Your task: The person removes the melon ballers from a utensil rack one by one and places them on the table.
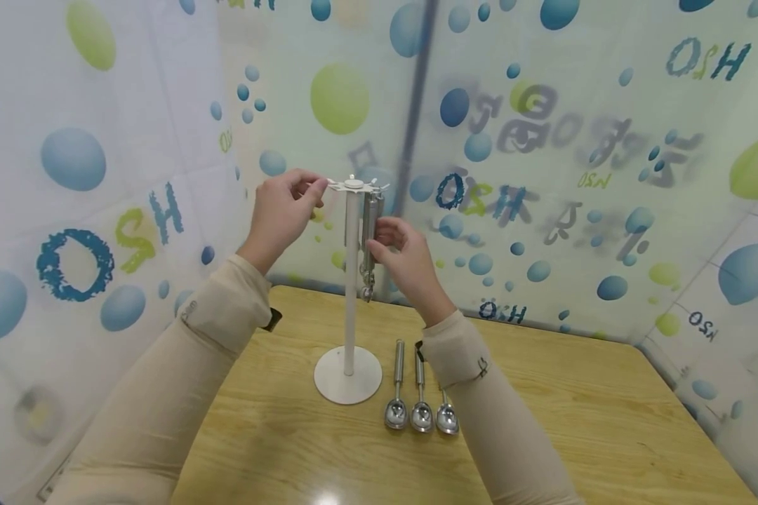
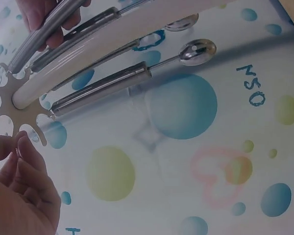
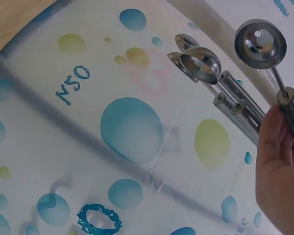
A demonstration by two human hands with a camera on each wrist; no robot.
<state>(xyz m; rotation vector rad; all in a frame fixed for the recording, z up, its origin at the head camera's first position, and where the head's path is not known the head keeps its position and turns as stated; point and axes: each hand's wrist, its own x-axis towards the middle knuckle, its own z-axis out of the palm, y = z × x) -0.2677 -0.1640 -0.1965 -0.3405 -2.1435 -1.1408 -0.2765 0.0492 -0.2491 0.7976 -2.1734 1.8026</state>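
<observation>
A white stand [image 1: 351, 294] with a round base and a ring of hooks at its top rises from the table. My left hand [image 1: 284, 214] pinches one hook of that top between thumb and fingers. On the other side, my right hand [image 1: 407, 252] holds the metal handle of an ice cream scoop [image 3: 260, 44], its round bowl pointing down. In the left wrist view, this handle's upper end meets a hook. Several other scoops hang close by, among them one scoop [image 2: 103, 90] with a bare handle. Their bowls crowd together below.
Three metal scoops [image 1: 422, 417] lie side by side on the wooden table [image 1: 278, 435], right of the stand's base. My right sleeve partly covers the rightmost one. A printed curtain [image 1: 530, 231] hangs close behind the table and along its sides.
</observation>
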